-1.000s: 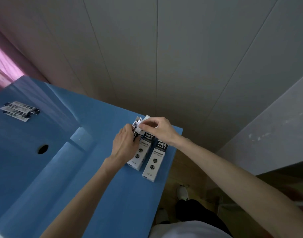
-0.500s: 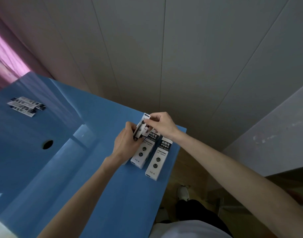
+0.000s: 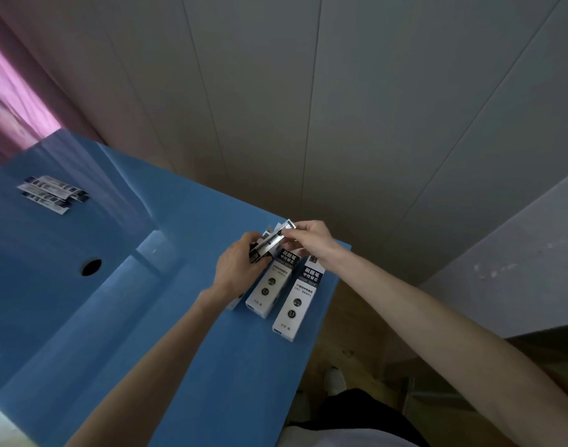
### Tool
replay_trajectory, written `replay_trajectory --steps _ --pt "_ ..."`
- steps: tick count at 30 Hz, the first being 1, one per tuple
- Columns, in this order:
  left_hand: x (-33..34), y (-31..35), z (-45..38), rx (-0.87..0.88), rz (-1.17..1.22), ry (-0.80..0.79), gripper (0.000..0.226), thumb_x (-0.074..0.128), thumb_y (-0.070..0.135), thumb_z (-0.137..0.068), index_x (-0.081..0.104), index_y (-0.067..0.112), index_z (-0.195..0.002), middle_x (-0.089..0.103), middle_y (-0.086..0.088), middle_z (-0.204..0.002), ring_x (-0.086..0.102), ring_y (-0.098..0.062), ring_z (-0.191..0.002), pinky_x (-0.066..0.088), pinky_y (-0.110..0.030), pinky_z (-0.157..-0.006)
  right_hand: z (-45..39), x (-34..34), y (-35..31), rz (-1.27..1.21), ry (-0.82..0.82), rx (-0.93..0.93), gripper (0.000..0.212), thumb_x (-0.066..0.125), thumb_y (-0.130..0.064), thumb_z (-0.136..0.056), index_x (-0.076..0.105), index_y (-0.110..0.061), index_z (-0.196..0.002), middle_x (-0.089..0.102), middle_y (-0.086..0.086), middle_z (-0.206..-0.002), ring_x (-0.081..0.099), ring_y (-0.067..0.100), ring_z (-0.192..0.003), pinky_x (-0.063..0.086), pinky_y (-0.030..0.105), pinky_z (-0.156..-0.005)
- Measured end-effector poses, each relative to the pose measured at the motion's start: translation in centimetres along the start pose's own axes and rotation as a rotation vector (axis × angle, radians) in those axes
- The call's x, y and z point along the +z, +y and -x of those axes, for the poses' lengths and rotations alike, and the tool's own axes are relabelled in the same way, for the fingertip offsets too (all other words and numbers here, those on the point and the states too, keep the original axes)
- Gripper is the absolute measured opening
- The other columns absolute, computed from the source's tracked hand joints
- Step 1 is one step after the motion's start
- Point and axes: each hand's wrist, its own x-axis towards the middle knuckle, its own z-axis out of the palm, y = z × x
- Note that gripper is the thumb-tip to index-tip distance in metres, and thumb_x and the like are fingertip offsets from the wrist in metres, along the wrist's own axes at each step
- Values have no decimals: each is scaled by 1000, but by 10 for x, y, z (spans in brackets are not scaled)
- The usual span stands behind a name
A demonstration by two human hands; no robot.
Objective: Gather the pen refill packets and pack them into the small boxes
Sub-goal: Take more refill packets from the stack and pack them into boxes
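The pen refill packet [image 3: 270, 244] in hand is a slim, flat sleeve, silver-white with a black printed band, held tilted above the far ends of the boxes. The left hand [image 3: 240, 269] curls its fingers around the packet's lower end; whether it also grips the box beneath cannot be determined. The right hand [image 3: 310, 238] pinches the packet's upper end between thumb and fingertips.

Boxes counted: two long white cardboard boxes with black label panels lie flat, side by side, near the right edge of the blue tabletop [image 3: 186, 366], the middle box [image 3: 271, 290] and the right box [image 3: 298, 301]. A corner of a third box [image 3: 235, 303] protrudes under the left wrist.

Loose packets counted: a small pile of spare refill packets [image 3: 52, 193] rests on the far left of the tabletop, well apart from the boxes; about three, the exact number unclear. One round dark hole [image 3: 91, 267] is set in the tabletop.
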Motion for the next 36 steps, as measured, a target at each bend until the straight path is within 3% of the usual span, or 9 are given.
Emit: replay_trajectory --steps 3,8,12,17,20,25,31,34,36 --pt "1 -5 -1 -21 -83 -48 64 74 41 -90 46 25 -145 63 6 -135 62 -21 -120 49 -36 -91 -1 -4 1 -19 15 12 14 68 -12 -95 74 -4 -105 80 8 -89 71 12 -73 48 20 -56" --pt "3 -12 -1 -97 -107 -40 61 71 42 -89 48 29 -144 65 10 -133 64 -21 -115 49 -37 -88 0 -24 8 -113 71 47 11 65 1 -94 70 -2 -104 75 15 -88 70 13 -64 54 19 -53" --pt "4 -12 3 -146 -173 -90 62 69 48 -87 47 31 -142 70 6 -116 67 -22 -104 49 -34 -76 1 -31 15 -185 120 80 12 65 1 -95 68 -5 -105 76 18 -94 73 16 -65 55 23 -55" --pt "-3 -13 13 -167 -89 -10 82 73 41 -84 31 26 -153 66 13 -133 68 -19 -107 52 -35 -82 4 -39 17 -289 122 81 16 66 -4 -94 65 -2 -110 76 18 -98 72 19 -70 59 28 -64" --pt "-9 -17 20 -176 -64 63 78 73 40 -84 35 28 -151 64 11 -137 65 -21 -113 50 -38 -88 7 -46 10 -305 193 0 11 66 -6 -95 68 -5 -107 75 11 -87 69 14 -65 54 24 -59" --pt "-20 -23 29 -170 -3 178 67 74 40 -83 45 32 -142 67 10 -131 64 -19 -111 53 -39 -84 7 -65 -12 -363 291 -116 11 63 -7 -96 72 -10 -100 70 4 -79 66 14 -70 54 26 -69" --pt "-29 -21 33 -118 35 219 56 77 36 -84 53 31 -134 66 12 -123 61 -14 -113 50 -35 -85 11 -57 -35 -511 150 -121 16 66 4 -91 63 -4 -105 75 12 -97 71 17 -81 60 27 -76" --pt "-30 -18 36 -43 -22 180 52 77 36 -85 56 31 -133 66 13 -122 62 -13 -110 50 -33 -82 13 -37 -37 -443 10 -72 34 68 6 -89 63 -10 -119 76 12 -106 72 17 -90 59 29 -81" --pt "-30 -16 39 -24 -40 166 50 76 36 -86 56 32 -132 66 13 -123 62 -14 -110 51 -34 -82 14 -22 -38 -364 -55 -51 31 72 0 -89 70 -13 -117 77 10 -107 71 17 -94 59 28 -81"
